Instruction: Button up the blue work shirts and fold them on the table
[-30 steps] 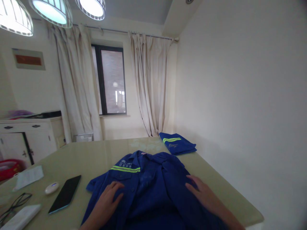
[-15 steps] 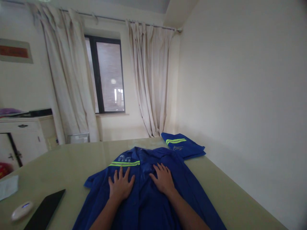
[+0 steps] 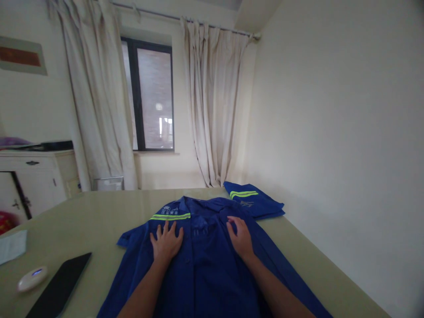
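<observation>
A blue work shirt (image 3: 215, 269) lies spread on the table, its collar at the far end and its front partly parted at the neck. A yellow-green reflective stripe and white printing cross the left of its chest. My left hand (image 3: 167, 243) rests flat on that side below the stripe, fingers spread. On the right front, my right hand (image 3: 241, 238) has its fingers bent and its thumb close to the index finger, seemingly pinching the cloth; the fingertips are partly hidden.
A folded blue garment (image 3: 255, 203) with a matching stripe lies beyond the shirt, near the wall (image 3: 347, 154). On the left of the table (image 3: 109, 216) are a dark flat tablet-like object (image 3: 61, 285), a small white oval device (image 3: 32, 279) and a pale sheet (image 3: 13, 247).
My right hand has moved right, its spread fingers drawing together, and the shirt's right side has shifted outward. My left hand stays flat on the cloth. The view has tilted slightly.
</observation>
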The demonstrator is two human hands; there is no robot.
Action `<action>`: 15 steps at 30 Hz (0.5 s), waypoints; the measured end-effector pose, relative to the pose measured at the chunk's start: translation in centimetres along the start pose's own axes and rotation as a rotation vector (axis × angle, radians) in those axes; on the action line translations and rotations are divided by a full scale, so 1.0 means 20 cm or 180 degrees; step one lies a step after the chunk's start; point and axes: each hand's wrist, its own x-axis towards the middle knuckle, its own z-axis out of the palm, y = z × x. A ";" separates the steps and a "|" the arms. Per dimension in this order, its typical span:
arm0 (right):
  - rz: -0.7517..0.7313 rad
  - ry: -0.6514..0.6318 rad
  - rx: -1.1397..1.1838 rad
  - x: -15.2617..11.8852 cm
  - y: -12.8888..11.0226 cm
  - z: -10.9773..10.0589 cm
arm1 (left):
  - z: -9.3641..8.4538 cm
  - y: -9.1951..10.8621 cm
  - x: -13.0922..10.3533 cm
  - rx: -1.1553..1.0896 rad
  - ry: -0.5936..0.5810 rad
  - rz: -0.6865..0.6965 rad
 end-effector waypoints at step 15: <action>0.1215 -0.0629 -0.0958 -0.69 0.55 -0.76 | -0.13 0.27 -0.20 -0.0198 -0.0742 0.1500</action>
